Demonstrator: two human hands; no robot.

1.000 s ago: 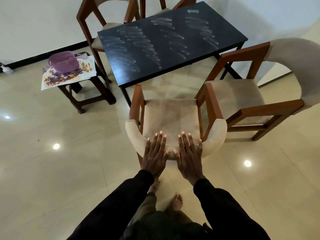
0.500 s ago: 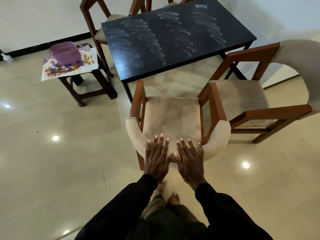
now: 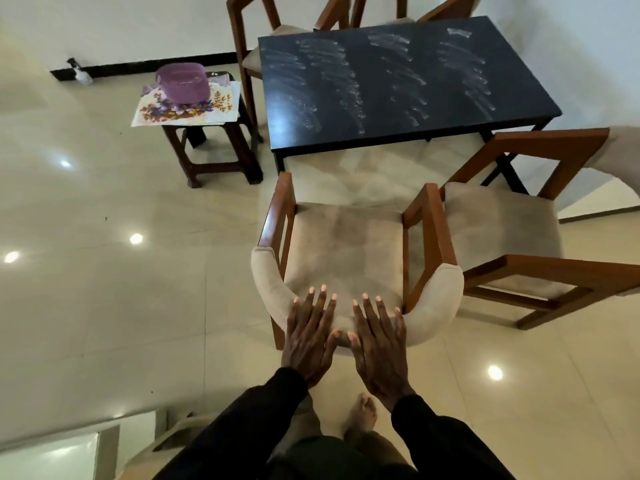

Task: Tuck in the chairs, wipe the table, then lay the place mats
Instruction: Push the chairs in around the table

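The left hand (image 3: 309, 336) and right hand (image 3: 378, 344) stay flat, fingers straight, pressing the chair (image 3: 346, 247), which remains untucked, short of the worktop (image 3: 512, 109).

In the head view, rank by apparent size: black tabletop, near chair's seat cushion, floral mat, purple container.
1. black tabletop
2. seat cushion, though it is nearer the camera
3. floral mat, partly covered
4. purple container

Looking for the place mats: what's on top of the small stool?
A purple container sits on floral mats; how many is hidden, and they cover the stool top.
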